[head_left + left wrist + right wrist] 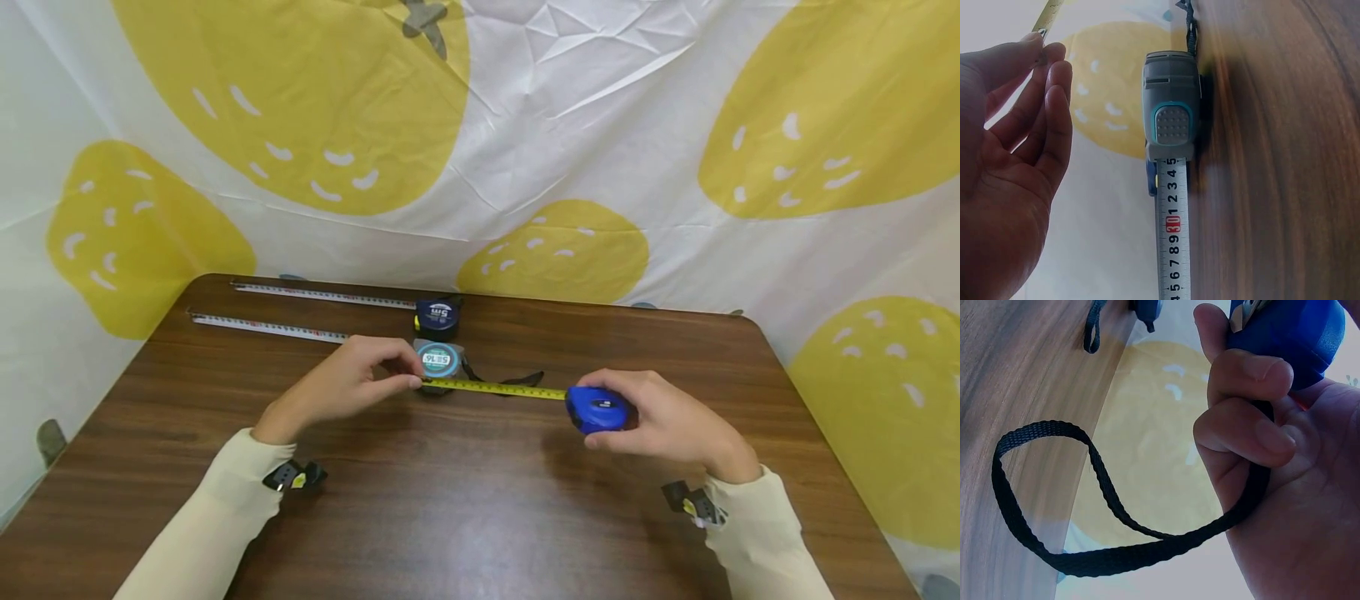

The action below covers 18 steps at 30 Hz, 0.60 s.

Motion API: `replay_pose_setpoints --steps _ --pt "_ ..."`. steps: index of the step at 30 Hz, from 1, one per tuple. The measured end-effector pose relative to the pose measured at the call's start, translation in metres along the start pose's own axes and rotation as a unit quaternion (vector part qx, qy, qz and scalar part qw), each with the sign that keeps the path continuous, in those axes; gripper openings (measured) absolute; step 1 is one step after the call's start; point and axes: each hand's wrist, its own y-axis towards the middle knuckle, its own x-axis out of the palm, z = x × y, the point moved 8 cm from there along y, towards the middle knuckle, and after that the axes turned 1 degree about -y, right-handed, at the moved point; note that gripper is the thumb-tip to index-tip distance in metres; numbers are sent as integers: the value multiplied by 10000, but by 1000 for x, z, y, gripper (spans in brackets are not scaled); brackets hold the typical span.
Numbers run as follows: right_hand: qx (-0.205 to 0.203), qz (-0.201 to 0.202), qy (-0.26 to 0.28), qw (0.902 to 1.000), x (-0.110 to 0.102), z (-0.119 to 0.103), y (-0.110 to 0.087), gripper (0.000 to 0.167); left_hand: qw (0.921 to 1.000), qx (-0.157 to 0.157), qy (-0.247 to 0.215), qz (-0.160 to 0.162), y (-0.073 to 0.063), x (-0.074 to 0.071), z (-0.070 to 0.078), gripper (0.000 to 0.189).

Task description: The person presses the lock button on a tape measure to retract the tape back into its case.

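My right hand [667, 421] grips a blue tape measure [597, 408] above the table, its fingers curled round the case. From that case a yellow blade [498, 387] runs left, and my left hand [356, 379] pinches its end between thumb and fingertips. A black wrist strap [1104, 556] loops from the blue tape measure in the right wrist view. Behind the yellow blade lies a grey and teal tape measure [438, 358], its white blade [1173, 250] drawn out to the left. Farther back is a dark blue tape measure [437, 317], also with its blade [330, 296] extended left.
The brown wooden table [465, 517] reaches back to a white cloth [570, 108] with yellow fruit prints. A black strap [525, 382] from the grey tape measure trails to the right on the tabletop.
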Motion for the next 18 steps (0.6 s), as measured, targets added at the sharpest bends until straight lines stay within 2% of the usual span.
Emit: replay_pose_setpoints --steps 8,18 --pt "-83 -31 91 9999 2 -4 2 53 9999 -121 -6 -97 2 3 2 5" --pt "-203 -41 102 9997 5 -8 7 52 9999 52 93 -41 4 6 4 12"
